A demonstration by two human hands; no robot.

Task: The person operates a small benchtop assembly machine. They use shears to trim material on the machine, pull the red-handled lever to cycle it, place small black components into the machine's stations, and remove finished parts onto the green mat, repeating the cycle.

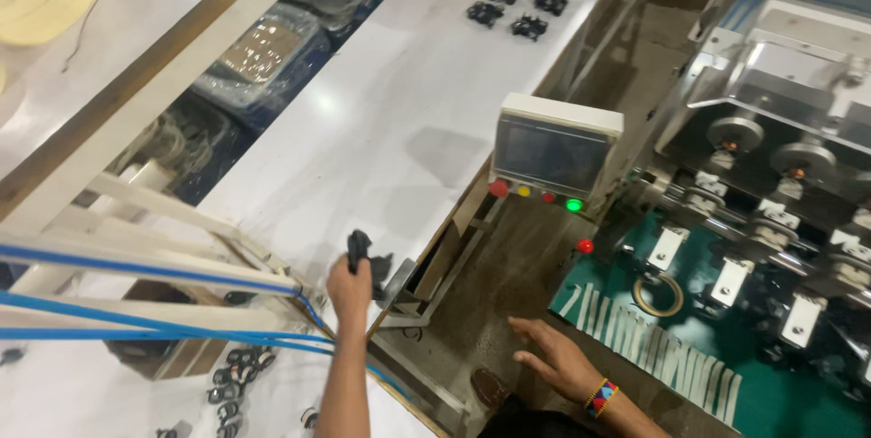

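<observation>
Head view: left hand, fingers closed on a black bundle over the white tabletop. Four bundles lie well beyond the fingers; more wait below. Right hand spread, empty.
</observation>
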